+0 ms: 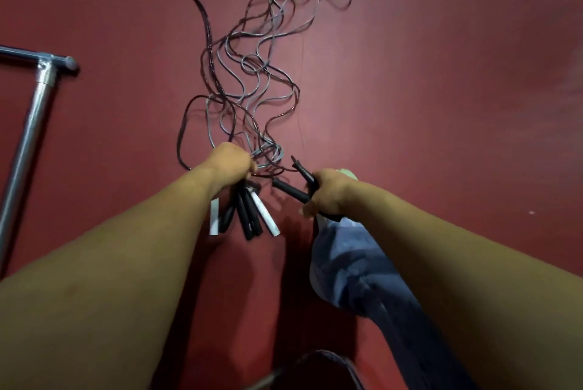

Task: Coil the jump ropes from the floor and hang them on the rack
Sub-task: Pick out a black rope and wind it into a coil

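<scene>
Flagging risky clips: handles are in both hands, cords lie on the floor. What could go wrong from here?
The cords cross each other in loose loops, so coiling may pull them into knots. The left hand grips many handles at once; one could slip out.

Colour log, head view: uniform dark red matte floor (pixel 441 90) under thin tangled jump ropes (pixel 252 74).
The jump ropes mix pale grey-blue and glossy black strands. In the bunched cylindrical handles (pixel 244 216), most are black and two are white. The pair of slim handles (pixel 290 189) is all black. The tubular metal rack (pixel 30 128) is silver-grey; the denim trouser leg (pixel 347 269) is faded blue.
</scene>
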